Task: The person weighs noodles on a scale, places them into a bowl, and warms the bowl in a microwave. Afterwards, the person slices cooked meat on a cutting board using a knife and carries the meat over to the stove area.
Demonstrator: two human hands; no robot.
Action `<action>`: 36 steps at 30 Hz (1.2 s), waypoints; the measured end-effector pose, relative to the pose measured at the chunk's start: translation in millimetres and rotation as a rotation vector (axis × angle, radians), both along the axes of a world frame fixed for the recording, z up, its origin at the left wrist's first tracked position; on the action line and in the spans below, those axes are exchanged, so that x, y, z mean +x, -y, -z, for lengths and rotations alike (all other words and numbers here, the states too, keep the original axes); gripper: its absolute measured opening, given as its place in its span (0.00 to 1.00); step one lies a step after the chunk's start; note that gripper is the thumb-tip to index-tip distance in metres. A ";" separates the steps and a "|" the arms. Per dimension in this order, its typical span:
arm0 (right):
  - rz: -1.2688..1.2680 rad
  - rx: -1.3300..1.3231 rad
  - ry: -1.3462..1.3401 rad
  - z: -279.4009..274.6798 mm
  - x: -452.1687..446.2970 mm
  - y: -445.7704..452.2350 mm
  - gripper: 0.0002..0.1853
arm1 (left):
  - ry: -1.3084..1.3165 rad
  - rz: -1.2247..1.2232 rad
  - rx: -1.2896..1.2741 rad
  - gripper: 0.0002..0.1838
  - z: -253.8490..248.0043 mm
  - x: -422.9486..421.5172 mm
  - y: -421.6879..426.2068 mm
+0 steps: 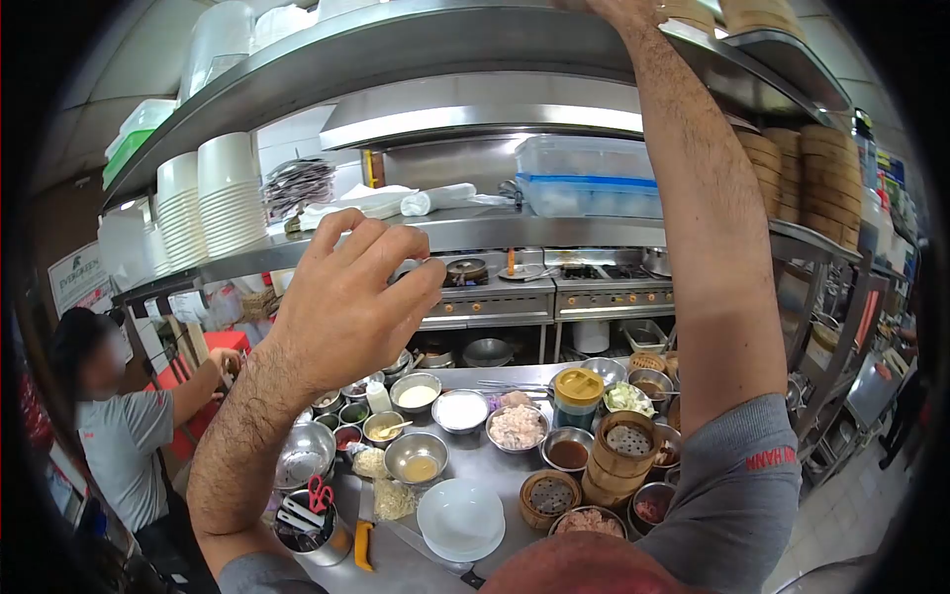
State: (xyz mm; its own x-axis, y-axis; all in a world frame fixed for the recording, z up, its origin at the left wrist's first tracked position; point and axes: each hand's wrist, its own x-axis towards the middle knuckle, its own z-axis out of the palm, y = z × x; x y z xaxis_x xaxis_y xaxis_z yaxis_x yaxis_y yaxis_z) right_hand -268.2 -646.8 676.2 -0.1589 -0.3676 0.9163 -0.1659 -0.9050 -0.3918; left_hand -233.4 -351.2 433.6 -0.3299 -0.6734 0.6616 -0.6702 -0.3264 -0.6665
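My left hand is raised in front of the middle shelf, its fingers bent and apart, with nothing visible in them. My right arm reaches up to the top shelf; only part of my right hand shows at the upper frame edge, and its fingers are hidden. Near it, bamboo steamers sit on the upper right shelf. Behind my left hand lie white cloths or bags, and a clear container with a blue rim stands to the right of them.
Below, the steel counter holds several ingredient bowls, steamer baskets, a glass bowl, an orange-handled knife and a utensil pot. Stacked white tubs stand on the left shelf. A co-worker stands at left.
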 end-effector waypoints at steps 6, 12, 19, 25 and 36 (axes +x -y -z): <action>0.045 0.056 -0.224 -7.6 -1.7 -9.1 0.54 | -0.074 -0.039 0.014 0.12 7.4 4.0 -2.3; -0.009 0.050 -0.184 -39.4 28.4 11.2 0.60 | -0.091 -0.043 -0.045 0.12 6.9 27.2 8.3; 0.079 -0.063 -0.230 -92.1 65.4 63.9 0.63 | -0.133 -0.104 -0.041 0.12 17.8 51.5 15.3; 0.056 -0.017 -0.123 -50.9 51.8 26.6 0.50 | -0.120 -0.097 -0.052 0.11 10.5 55.4 29.2; 0.008 0.100 -0.180 -36.4 26.3 -3.4 0.55 | -0.077 0.021 -0.167 0.11 -50.0 58.8 72.2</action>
